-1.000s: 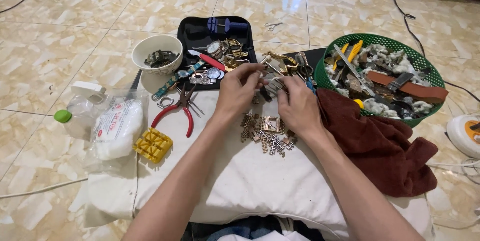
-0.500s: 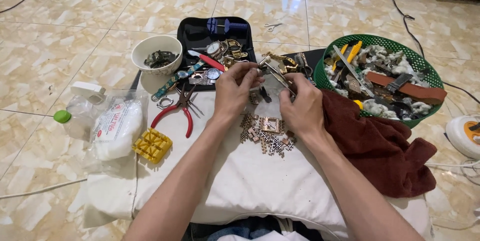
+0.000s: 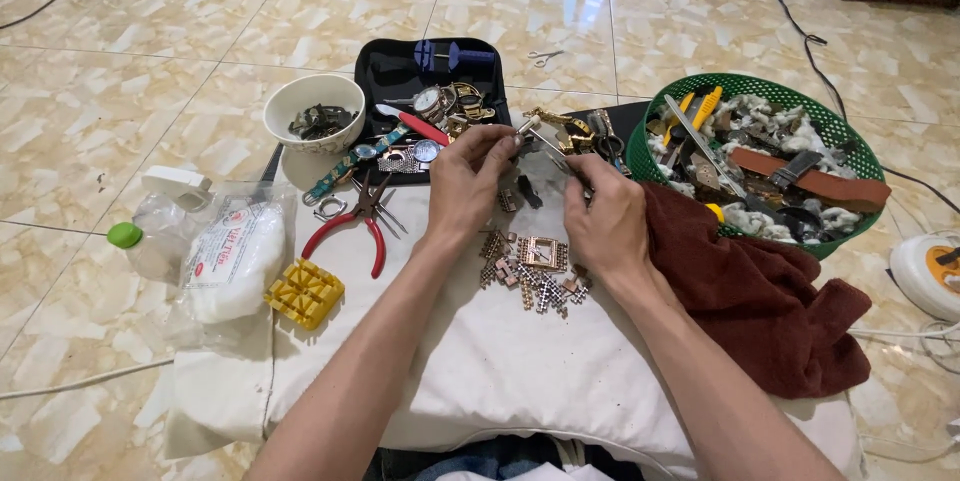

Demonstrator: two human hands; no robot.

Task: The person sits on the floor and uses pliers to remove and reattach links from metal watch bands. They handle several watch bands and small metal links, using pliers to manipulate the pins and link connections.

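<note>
Both hands are raised just above a white cloth (image 3: 500,361) spread on the floor, close together and pinched on a small metal watch part (image 3: 527,131) between them. The left hand (image 3: 468,176) grips it at the fingertips, while the right hand (image 3: 600,216) holds a thin metal tool (image 3: 560,156) whose tip points at the part; what exactly the part is cannot be told, it is too small. It looks light, stiff and hard, and likely slippery, so a fingertip pinch on its edges seems the safest hold. Just below the hands lies a square copper-coloured watch case with loose bracelet links (image 3: 535,266), small pieces that would scatter easily. Left of the left hand lie red-handled pliers (image 3: 365,226) and a yellow block (image 3: 304,293); beyond the hands is a black tray (image 3: 385,71), and right of the right hand a green basket (image 3: 840,121) and a brown towel (image 3: 770,296).
</note>
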